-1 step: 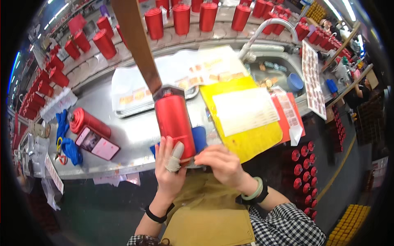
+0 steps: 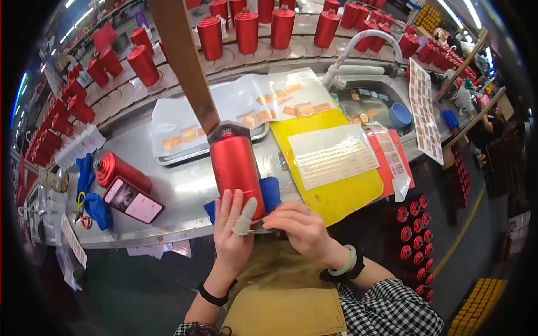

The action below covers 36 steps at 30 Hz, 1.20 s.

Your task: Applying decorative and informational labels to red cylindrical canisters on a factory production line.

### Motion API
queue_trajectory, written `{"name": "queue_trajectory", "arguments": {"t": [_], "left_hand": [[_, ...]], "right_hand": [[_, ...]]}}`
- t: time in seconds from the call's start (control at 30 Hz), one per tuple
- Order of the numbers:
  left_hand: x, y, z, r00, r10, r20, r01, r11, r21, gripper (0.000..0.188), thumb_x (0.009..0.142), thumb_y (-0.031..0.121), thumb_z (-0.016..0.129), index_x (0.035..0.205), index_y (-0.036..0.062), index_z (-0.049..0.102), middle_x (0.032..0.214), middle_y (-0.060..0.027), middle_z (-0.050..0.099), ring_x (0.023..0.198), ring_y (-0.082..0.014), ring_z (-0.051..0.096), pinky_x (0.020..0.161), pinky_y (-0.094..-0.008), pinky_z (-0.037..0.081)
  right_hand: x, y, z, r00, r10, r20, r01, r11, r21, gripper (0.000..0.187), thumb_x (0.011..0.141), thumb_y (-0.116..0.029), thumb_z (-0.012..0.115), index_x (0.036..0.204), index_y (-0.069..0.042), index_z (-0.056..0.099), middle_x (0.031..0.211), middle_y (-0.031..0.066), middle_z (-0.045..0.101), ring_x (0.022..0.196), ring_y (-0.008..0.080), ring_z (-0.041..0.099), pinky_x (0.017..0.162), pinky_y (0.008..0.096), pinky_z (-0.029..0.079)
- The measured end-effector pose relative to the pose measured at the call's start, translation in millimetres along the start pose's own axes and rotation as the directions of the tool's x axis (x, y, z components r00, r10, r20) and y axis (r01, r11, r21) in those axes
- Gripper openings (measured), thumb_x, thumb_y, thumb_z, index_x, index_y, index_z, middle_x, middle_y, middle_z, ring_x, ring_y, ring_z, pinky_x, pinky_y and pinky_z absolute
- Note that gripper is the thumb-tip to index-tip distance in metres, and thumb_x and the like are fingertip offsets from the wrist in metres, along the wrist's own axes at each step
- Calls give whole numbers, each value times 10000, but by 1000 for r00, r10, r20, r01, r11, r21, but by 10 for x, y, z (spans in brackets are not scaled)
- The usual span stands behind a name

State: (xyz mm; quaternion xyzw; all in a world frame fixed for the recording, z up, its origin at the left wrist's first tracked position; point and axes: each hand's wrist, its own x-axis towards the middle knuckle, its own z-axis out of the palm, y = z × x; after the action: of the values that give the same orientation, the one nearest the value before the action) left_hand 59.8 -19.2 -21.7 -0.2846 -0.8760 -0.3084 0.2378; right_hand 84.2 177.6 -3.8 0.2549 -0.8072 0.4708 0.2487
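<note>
We see a wide, brushed-metal desk (image 2: 185, 190) curving under the lens, its far side lined with rows of glossy red cylinders (image 2: 246, 28). On it lies a smooth yellow sheet (image 2: 342, 196) bearing a clear plastic sheet of pale strips (image 2: 333, 154). A shallow metal tray (image 2: 168, 159) holds a crinkled transparent bag of round gold stickers (image 2: 246, 106). At the near edge stands the red metal canister (image 2: 235, 165), upright and matte, on a blue cloth (image 2: 272, 190). Our left hand (image 2: 232, 232), one finger taped, curls against the canister's lower side; our right hand (image 2: 302, 227) is closed, fingertips pinched at its base, though we cannot tell on what. A second canister (image 2: 120, 172) lies on its side beside a phone (image 2: 133, 200).
</note>
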Motion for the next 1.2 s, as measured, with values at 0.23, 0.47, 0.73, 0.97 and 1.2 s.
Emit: {"name": "queue_trajectory", "arguments": {"t": [0.23,0.47,0.73,0.97,1.2], "left_hand": [[-110,-86,81,963,-241,-123,195,934,-301,604,822,-80,729,1405,-1,592,1495,-260,517,1379,-402,521,1095,-434,479],[142,-66,29,991,-120,-52,110,981,-162,623,823,-74,727,1422,-4,570,1519,-259,489,1427,-422,456,1150,-465,419],[-112,-140,84,956,-278,-89,231,908,-350,700,815,-102,716,1478,0,516,1536,-256,471,1424,-404,471,1146,-430,416],[84,-65,43,998,18,-65,-17,1000,4,530,831,-22,756,1347,-1,639,1443,-254,570,1365,-438,527,1112,-483,461],[-165,-134,64,917,-395,-57,330,830,-450,676,863,-68,728,1495,0,500,1551,-210,481,1384,-282,529,1094,-362,452]], "right_hand": [[0,18,-25,997,72,-1,-72,997,-27,299,777,136,639,996,-29,756,979,78,748,958,270,694,846,367,575],[99,99,-15,1000,22,20,-21,1000,-20,323,762,128,639,1029,-24,738,1010,77,734,980,275,678,848,374,565],[20,110,-38,997,71,28,-70,998,-5,300,771,130,654,1008,-24,754,995,85,745,967,275,690,838,361,570],[41,85,3,999,33,33,-33,999,12,327,747,108,654,1039,-22,725,1017,87,718,1008,285,668,865,384,551],[98,71,-23,999,31,12,-31,999,7,295,759,116,632,1001,-20,730,991,97,724,971,295,677,841,381,553]]}}
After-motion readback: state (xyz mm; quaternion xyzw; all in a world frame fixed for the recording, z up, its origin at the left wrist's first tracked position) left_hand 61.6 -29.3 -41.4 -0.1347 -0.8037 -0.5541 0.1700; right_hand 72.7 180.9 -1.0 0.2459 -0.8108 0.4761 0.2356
